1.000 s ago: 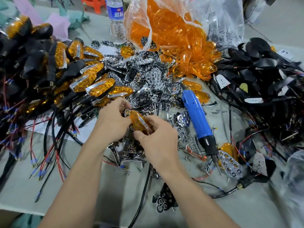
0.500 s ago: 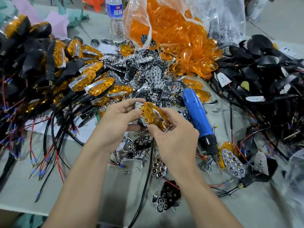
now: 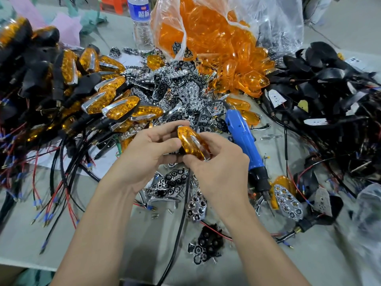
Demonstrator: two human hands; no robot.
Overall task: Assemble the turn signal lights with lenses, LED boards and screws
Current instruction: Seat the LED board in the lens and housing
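Worktop point(image 3: 22, 234): grey-green and crowded with lamp parts, seen from the head camera looking down over both forearms.
Left hand point(image 3: 148, 153): fingers curled over the far end of an amber lens point(image 3: 191, 144), thumb pressed against its side.
Right hand point(image 3: 220, 172): fingers and thumb pinch the near end of the same lens.
Amber lens: has a chrome trim strip; held tilted between both hands above the middle of the worktop, over loose chrome reflectors point(image 3: 171, 182).
Electric screwdriver point(image 3: 245, 145): blue, lying on the worktop just to the right of the hands, tip towards the near edge.
Finished turn signal lights point(image 3: 115, 106): heaped on the left with black stems and red and black wires.
Black housings point(image 3: 329, 89): piled on the right.
Bag of loose amber lenses point(image 3: 206, 38): clear plastic, at the far centre, spilling towards the reflectors.
Water bottle point(image 3: 141, 23): upright, just left of the bag.
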